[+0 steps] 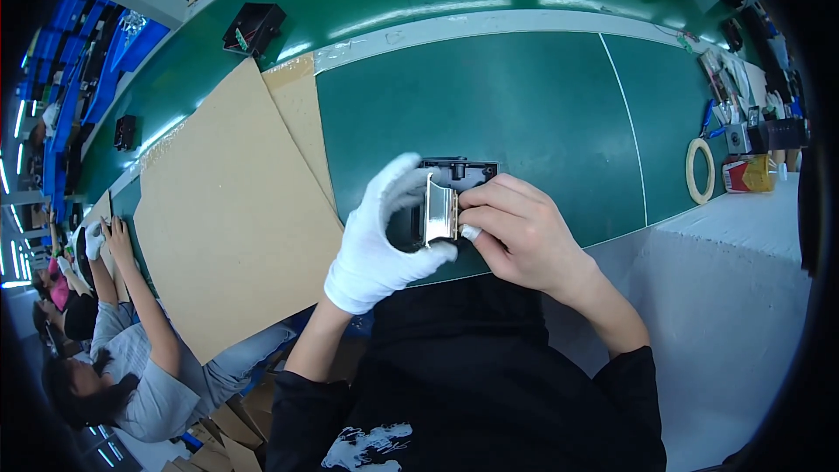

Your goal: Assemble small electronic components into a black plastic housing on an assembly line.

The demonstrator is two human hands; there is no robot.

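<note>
My left hand (371, 240), in a white glove, curls its fingers and thumb round a shiny metal bracket with a curved edge (439, 212). At the bracket's right side, my bare right hand (527, 232) pinches the edge with fingertips and thumb. Something white wraps the tip of its thumb. Just behind the bracket lies a black plastic housing (472, 172) on the green mat. Both hands partly cover the housing, and whether the bracket touches it I cannot tell.
Large cardboard sheets (232, 210) lie to the left. Further back stands a black box (253, 28). At the right are a tape roll (699, 171), blue-handled pliers (709, 116) and a red-and-yellow box (749, 174). A co-worker (157, 376) sits at the far left.
</note>
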